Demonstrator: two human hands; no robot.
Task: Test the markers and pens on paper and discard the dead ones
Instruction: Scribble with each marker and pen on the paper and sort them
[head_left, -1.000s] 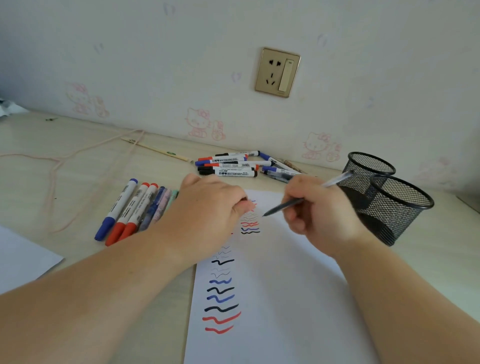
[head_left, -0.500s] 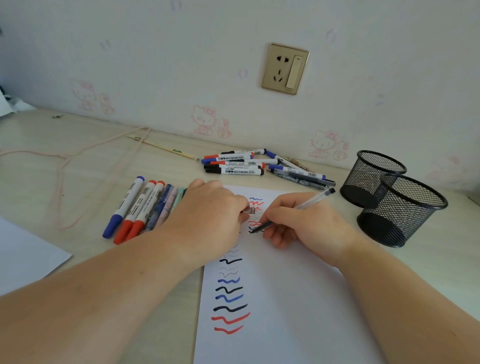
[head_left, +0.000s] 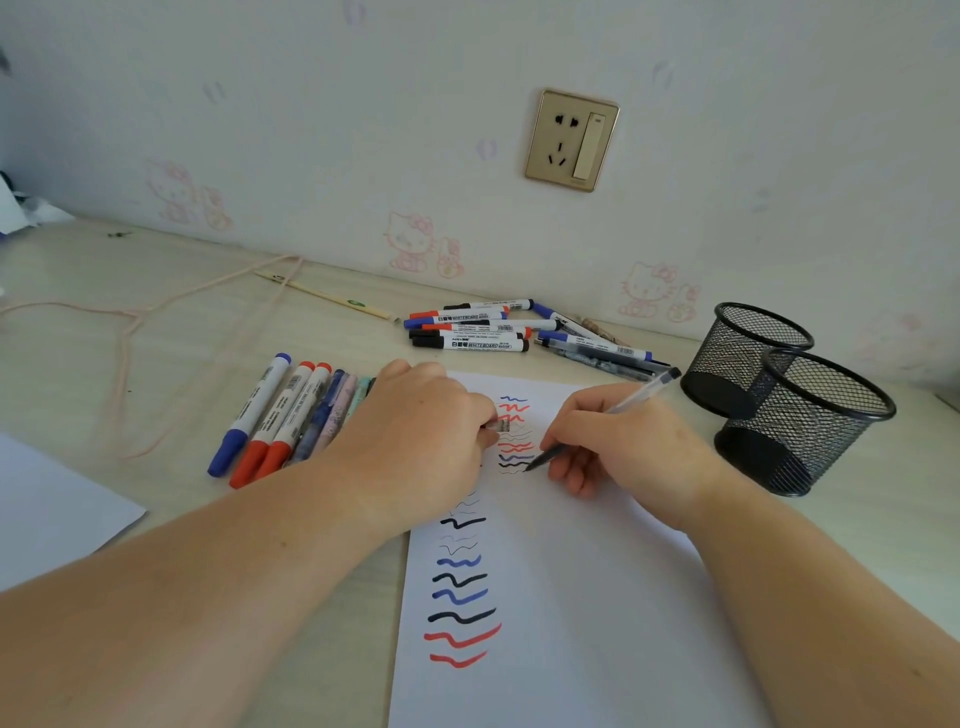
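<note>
A white sheet of paper (head_left: 571, 597) lies on the desk, marked with several wavy red, blue and black lines. My right hand (head_left: 618, 441) grips a clear-barrelled black pen (head_left: 636, 395), its tip touching the paper beside a thin black squiggle. My left hand (head_left: 421, 441) rests on the paper's upper left corner and pinches a small clear pen cap (head_left: 501, 426). A row of markers and pens (head_left: 280, 415) lies left of the sheet. A pile of whiteboard markers and pens (head_left: 483, 332) lies behind it.
Two black mesh pen cups (head_left: 800, 421) stand at the right, one partly in front of the other. Another white sheet (head_left: 47, 509) lies at the left edge. A pink cord (head_left: 130, 322) and a thin stick (head_left: 332, 299) lie near the wall.
My right hand came down from above the paper and set the pen tip on the sheet, where it now draws a black squiggle. My left hand stayed in place.
</note>
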